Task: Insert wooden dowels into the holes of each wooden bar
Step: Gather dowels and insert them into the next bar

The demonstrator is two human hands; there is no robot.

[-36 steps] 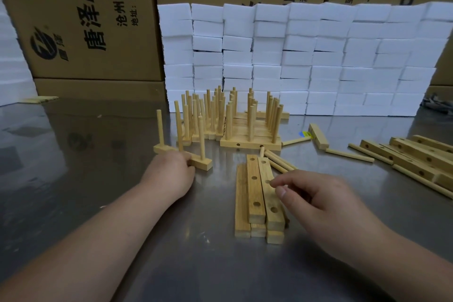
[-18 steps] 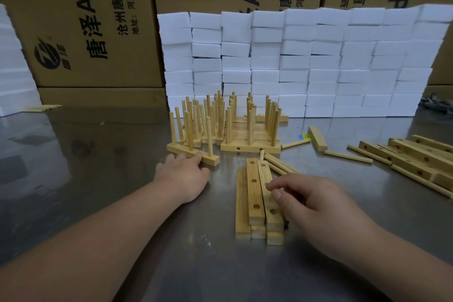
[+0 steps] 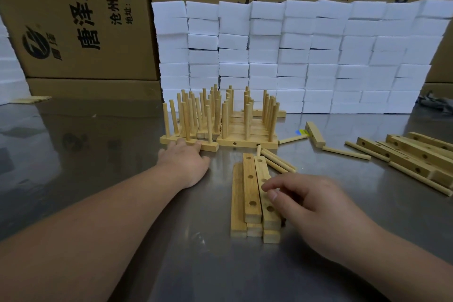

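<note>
Several bars (image 3: 250, 189) stacked mid-desk toward the near edge; my right fingers (image 3: 282, 182) curl round the top bar (image 3: 269, 219). Left fingers (image 3: 188, 145) lie flat against a finished bar (image 3: 211, 146). Light, stiff, smooth wood: grip the long sides, clear of holes.

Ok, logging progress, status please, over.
Left hand flat against dowelled pale wooden bar. Right hand, fingers curled onto stacked empty wooden bars, grip unclear. Nothing blocking.

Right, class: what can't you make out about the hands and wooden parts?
Head view: what the fingers of the right hand pinch, if anything; the hand covers it.
Head view: loose bars at right, cut off by the frame edge.
Head view: how many finished bars; front dowels hide rear ones.
</note>
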